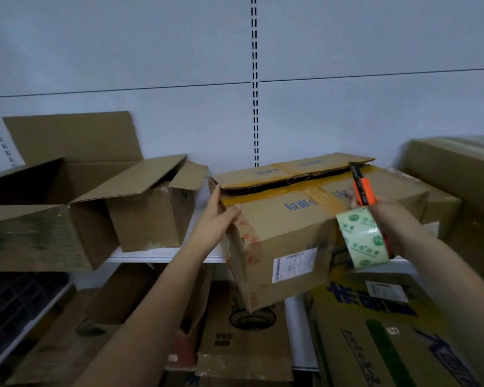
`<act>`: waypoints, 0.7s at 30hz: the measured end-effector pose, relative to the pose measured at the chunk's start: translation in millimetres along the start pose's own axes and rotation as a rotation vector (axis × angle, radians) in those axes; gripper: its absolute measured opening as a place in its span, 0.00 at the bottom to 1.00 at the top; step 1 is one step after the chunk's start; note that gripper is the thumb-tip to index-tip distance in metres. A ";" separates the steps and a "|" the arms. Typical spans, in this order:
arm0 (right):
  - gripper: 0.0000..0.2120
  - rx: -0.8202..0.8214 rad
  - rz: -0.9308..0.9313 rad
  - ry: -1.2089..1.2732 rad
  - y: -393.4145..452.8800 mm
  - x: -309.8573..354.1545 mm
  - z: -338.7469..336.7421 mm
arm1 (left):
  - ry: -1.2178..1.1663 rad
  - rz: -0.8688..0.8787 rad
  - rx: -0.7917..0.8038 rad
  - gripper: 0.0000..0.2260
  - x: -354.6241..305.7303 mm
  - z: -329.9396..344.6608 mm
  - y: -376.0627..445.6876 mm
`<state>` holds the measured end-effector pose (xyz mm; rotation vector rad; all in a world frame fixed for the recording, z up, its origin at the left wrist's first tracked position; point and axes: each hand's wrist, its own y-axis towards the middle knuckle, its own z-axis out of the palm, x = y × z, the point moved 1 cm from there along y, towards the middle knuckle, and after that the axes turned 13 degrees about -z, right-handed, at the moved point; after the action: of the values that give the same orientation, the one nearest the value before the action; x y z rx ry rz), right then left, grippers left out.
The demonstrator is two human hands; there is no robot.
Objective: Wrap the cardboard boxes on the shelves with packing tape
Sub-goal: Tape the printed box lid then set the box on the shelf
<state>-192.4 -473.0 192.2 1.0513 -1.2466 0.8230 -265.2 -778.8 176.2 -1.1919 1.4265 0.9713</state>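
Head view takes in a pale shelving back panel (151, 51) with a slotted upright (254, 79) running down its middle. Along the white shelf (162, 256) sit several cartons. At far left an open cardboard box (39, 227) has its flaps raised, and a smaller open box (151, 213) stands just beside it on the right. At the right edge a large closed carton (458, 174) is partly cut off by the frame.

In the centre is the cardboard box (285, 227) being worked on, tilted, its near corner hanging out past the shelf edge. Its far top flap gapes, yellowish tape crosses its top, and a white shipping label (291, 263) is stuck on its near face. Below, on the lower level, more printed cartons (375, 331) are stacked.

The left hand (215, 219) grips the box's left top corner, thumb on the near face and fingers straight along the left side. The right hand (375, 208) is curled around an orange utility knife (361, 188), its black tip pointing up to the box's far right top edge. A roll of packing tape (361, 238), clear with green printed marks, hangs around the right wrist, just beside the box's right near edge.
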 end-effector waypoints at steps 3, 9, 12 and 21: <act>0.13 0.040 -0.016 -0.063 7.8 -2.5 24.7 | 0.061 -0.063 -0.038 0.19 -17.7 -11.4 16.0; 0.12 0.066 -0.060 -0.080 24.8 -5.1 70.5 | 0.488 0.095 -0.261 0.23 -30.4 -15.6 31.2; 0.07 0.078 -0.132 -0.152 24.7 0.4 84.8 | 1.044 0.207 -0.319 0.28 -2.7 3.9 24.9; 0.05 -0.389 -0.672 -0.535 39.1 48.9 63.4 | 0.236 0.207 0.032 0.25 -80.7 70.7 -13.6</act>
<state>-242.0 -522.5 247.1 1.2906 -1.2904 -0.2287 -236.9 -698.7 243.0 -1.1813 1.7738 0.9670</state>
